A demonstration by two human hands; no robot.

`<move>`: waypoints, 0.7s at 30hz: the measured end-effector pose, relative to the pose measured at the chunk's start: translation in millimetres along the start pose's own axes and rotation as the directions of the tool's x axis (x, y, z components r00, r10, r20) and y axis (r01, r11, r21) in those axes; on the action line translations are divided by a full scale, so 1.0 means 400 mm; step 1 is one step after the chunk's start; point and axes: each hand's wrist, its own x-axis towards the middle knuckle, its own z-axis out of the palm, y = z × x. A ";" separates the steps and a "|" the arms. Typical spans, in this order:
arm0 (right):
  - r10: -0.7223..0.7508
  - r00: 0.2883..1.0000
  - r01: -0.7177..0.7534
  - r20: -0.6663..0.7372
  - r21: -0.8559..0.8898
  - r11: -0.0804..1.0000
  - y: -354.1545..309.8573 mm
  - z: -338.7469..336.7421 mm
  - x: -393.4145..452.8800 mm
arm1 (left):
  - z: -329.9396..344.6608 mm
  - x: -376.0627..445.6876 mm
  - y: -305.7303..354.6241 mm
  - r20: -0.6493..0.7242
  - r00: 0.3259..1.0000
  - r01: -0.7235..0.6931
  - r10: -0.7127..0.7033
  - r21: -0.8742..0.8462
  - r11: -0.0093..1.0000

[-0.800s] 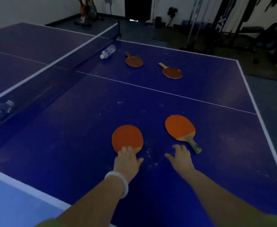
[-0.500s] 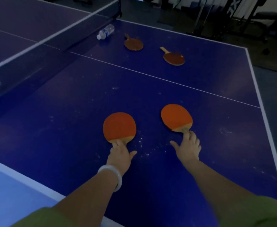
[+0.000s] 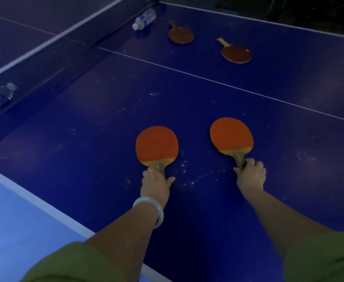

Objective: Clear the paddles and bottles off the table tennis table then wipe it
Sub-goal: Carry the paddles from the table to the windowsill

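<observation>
Paddles look light and stiff: left hand [image 3: 155, 183] grips one flat orange-faced wooden paddle [image 3: 156, 146] by its handle, right hand [image 3: 251, 174] the other [image 3: 231, 137].

The dark blue table tennis table [image 3: 207, 94] has white lines and pale specks on its surface. Two orange paddles [image 3: 156, 145] [image 3: 231, 136] lie at 6 o'clock. Two darker paddles [image 3: 181, 35] [image 3: 237, 53] lie at 12 o'clock. A plastic bottle [image 3: 144, 18] lies at 11 o'clock, beside the net [image 3: 45, 64].
</observation>
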 end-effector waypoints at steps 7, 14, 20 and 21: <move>-0.004 0.997 -0.007 0.081 0.145 0.989 -0.052 0.031 -0.079 | -0.011 0.001 0.000 0.044 0.999 0.034 -0.029 -0.119 0.992; -0.029 0.984 -0.010 0.176 0.214 0.977 -0.124 0.079 -0.178 | -0.016 0.003 -0.021 0.176 0.976 0.186 -0.131 -0.351 0.918; -0.014 0.930 -0.114 0.367 0.324 0.939 -0.165 0.086 -0.229 | -0.026 -0.022 -0.069 0.305 0.949 0.242 -0.081 -0.538 0.807; -0.015 0.920 -0.147 0.391 0.382 0.912 -0.164 0.087 -0.237 | -0.028 -0.029 -0.076 0.351 0.933 0.294 -0.083 -0.605 0.740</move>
